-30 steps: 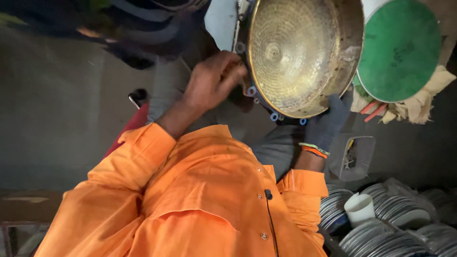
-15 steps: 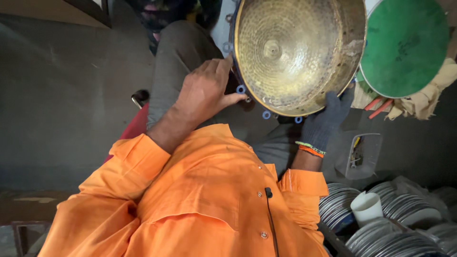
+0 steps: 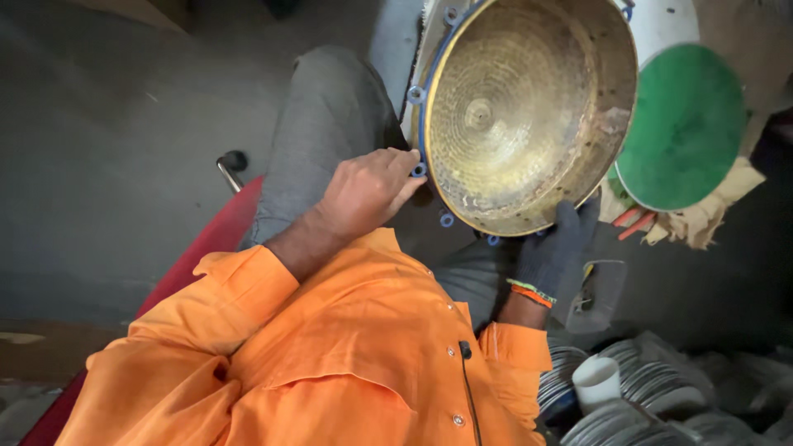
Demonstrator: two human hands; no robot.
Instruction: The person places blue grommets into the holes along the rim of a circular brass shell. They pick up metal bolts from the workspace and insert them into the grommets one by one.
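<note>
A large round brass bowl (image 3: 520,116) with a hammered inside is tilted toward me above my grey-trousered knees. Small blue rings (image 3: 446,219) sit along its rim. My bare left hand (image 3: 363,190) rests on the rim's left side, fingertips pinched at one blue ring. My right hand (image 3: 557,252), in a dark glove with an orange cuff, grips the bowl's lower rim from underneath. My orange shirt fills the bottom of the view.
A green disc (image 3: 681,124) stands just right of the bowl, over beige cloth (image 3: 702,219) and orange-handled tools (image 3: 632,223). Stacks of metal plates (image 3: 652,388) and a white cup (image 3: 596,380) lie at the bottom right. A red seat edge (image 3: 223,239) shows left of my leg.
My left hand slid down from the bowl's upper left rim to its lower left side. The bowl now sits larger and closer in view; the right hand kept its grip.
</note>
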